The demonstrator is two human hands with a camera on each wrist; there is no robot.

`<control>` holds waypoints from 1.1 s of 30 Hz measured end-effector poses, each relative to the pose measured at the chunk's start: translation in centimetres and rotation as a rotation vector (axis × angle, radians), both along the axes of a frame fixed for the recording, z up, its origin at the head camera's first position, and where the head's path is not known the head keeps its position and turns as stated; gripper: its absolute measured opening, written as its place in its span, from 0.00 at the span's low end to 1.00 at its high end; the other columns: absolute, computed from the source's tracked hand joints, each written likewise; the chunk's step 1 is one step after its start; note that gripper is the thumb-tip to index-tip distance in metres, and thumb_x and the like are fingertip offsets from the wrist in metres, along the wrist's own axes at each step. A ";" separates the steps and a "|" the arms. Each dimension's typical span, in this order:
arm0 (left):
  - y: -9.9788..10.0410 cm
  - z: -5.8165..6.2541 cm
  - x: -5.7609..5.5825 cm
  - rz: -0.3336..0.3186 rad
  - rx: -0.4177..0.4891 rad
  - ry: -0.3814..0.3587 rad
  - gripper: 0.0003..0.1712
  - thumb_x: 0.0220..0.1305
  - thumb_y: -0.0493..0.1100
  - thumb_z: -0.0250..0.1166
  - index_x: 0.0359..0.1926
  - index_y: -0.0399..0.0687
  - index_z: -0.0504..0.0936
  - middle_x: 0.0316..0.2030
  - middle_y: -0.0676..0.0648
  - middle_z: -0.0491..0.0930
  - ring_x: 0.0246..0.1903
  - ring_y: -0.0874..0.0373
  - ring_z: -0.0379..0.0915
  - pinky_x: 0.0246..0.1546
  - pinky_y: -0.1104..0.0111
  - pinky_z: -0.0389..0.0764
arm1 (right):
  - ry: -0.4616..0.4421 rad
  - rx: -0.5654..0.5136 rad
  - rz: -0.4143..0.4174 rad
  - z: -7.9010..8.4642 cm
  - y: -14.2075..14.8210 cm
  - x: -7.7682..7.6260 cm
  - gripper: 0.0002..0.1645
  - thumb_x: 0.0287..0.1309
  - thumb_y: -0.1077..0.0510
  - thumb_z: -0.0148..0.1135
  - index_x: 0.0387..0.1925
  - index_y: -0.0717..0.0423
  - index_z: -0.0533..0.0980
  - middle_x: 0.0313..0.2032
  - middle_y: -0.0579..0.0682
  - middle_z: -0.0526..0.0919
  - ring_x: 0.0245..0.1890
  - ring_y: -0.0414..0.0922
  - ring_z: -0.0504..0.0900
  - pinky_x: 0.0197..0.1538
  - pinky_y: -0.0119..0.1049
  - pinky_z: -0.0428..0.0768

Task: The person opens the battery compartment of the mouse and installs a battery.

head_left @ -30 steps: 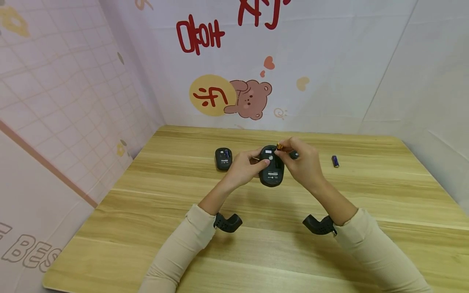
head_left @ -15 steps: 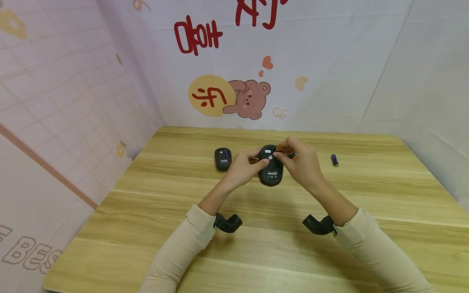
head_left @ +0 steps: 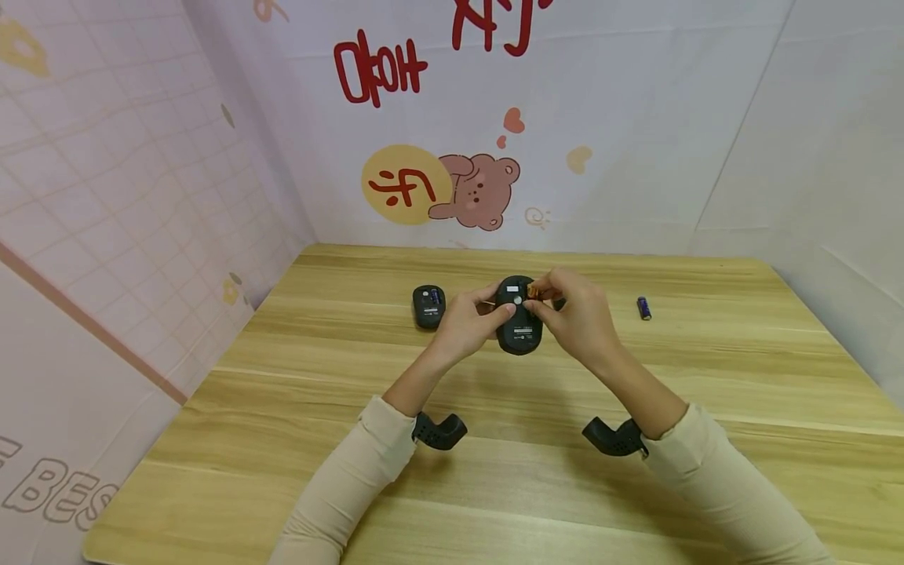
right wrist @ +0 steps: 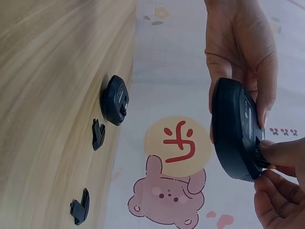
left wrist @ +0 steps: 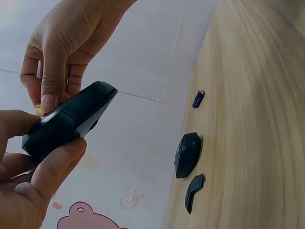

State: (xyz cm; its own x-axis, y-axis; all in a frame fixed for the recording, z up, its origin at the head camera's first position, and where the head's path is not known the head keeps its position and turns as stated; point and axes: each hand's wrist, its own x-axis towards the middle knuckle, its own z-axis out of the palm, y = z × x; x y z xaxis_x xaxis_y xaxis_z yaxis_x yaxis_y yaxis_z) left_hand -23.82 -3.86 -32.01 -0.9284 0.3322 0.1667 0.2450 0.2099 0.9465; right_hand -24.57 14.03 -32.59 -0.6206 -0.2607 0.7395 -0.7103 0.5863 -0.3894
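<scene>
A black computer mouse (head_left: 519, 333) is held underside toward me, above the table, by my left hand (head_left: 466, 323), thumb on its underside and fingers behind. My right hand (head_left: 582, 314) pinches a small battery with a gold end (head_left: 533, 291) at the upper right of the mouse's open battery slot; the fingers hide most of the battery. In the left wrist view the mouse (left wrist: 71, 117) shows edge-on, with the right fingers over its far side. In the right wrist view the right thumb presses at the lower end of the mouse (right wrist: 231, 129).
Another mouse (head_left: 429, 310) lies upside down on the wooden table (head_left: 318, 329), a blue battery in its slot. A loose blue battery (head_left: 644, 308) lies at right. A further mouse (left wrist: 189, 155) and black covers (right wrist: 98, 134) lie near the back edge, before the wall cloth.
My right fingers have brought the gold-ended battery lower and to the left, closer into the slot. The mouse in my left hand has shifted slightly up and left.
</scene>
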 end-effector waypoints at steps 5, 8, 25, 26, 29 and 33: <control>-0.2 -1.4 -1.4 0.022 0.024 0.015 0.28 0.64 0.39 0.60 0.64 0.42 0.65 0.46 0.37 0.77 0.42 0.51 0.79 0.32 0.68 0.83 | 0.012 0.001 0.005 0.0 -0.2 0.1 0.13 0.40 0.69 0.73 0.29 0.63 0.77 0.28 0.55 0.80 0.27 0.48 0.79 0.31 0.39 0.79; -0.3 -1.4 -1.3 0.022 0.035 0.018 0.28 0.64 0.40 0.60 0.64 0.43 0.65 0.45 0.38 0.77 0.41 0.53 0.79 0.32 0.69 0.82 | 0.009 -0.003 -0.002 0.1 -0.2 0.2 0.12 0.40 0.69 0.73 0.28 0.63 0.77 0.29 0.54 0.80 0.28 0.48 0.78 0.30 0.39 0.78; -0.3 1.1 0.9 0.000 0.022 0.042 0.27 0.64 0.35 0.58 0.63 0.35 0.64 0.44 0.34 0.77 0.41 0.49 0.79 0.33 0.68 0.82 | -0.002 -0.059 0.036 -0.3 0.0 -0.2 0.09 0.45 0.71 0.69 0.32 0.66 0.80 0.35 0.56 0.75 0.34 0.50 0.78 0.37 0.42 0.82; -0.3 1.5 1.2 0.000 0.021 0.044 0.27 0.64 0.35 0.58 0.63 0.34 0.64 0.44 0.34 0.77 0.41 0.49 0.79 0.33 0.68 0.82 | 0.000 -0.061 0.041 -0.3 0.0 -0.2 0.09 0.45 0.71 0.69 0.32 0.66 0.80 0.35 0.56 0.75 0.34 0.49 0.78 0.37 0.41 0.82; -0.3 1.4 1.1 -0.002 0.025 0.036 0.27 0.64 0.35 0.58 0.63 0.35 0.64 0.44 0.34 0.77 0.41 0.49 0.78 0.34 0.68 0.82 | 0.003 -0.064 0.050 -0.3 0.0 -0.3 0.08 0.45 0.71 0.68 0.32 0.66 0.80 0.35 0.55 0.75 0.34 0.48 0.79 0.37 0.38 0.82; -0.3 1.3 1.0 -0.006 0.022 0.030 0.27 0.65 0.35 0.58 0.63 0.35 0.63 0.45 0.34 0.77 0.41 0.49 0.78 0.34 0.68 0.82 | 0.014 -0.068 0.047 -0.3 0.1 -0.3 0.08 0.45 0.70 0.69 0.31 0.65 0.81 0.35 0.54 0.75 0.33 0.47 0.79 0.36 0.36 0.82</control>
State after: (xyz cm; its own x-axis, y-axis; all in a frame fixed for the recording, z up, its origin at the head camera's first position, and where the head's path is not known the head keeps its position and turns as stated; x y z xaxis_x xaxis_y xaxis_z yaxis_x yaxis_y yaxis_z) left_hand -22.79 -4.15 -30.68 -0.9210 0.3334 0.2014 0.2743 0.1880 0.9431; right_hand -24.83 14.13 -32.92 -0.5982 -0.2379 0.7652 -0.7421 0.5249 -0.4170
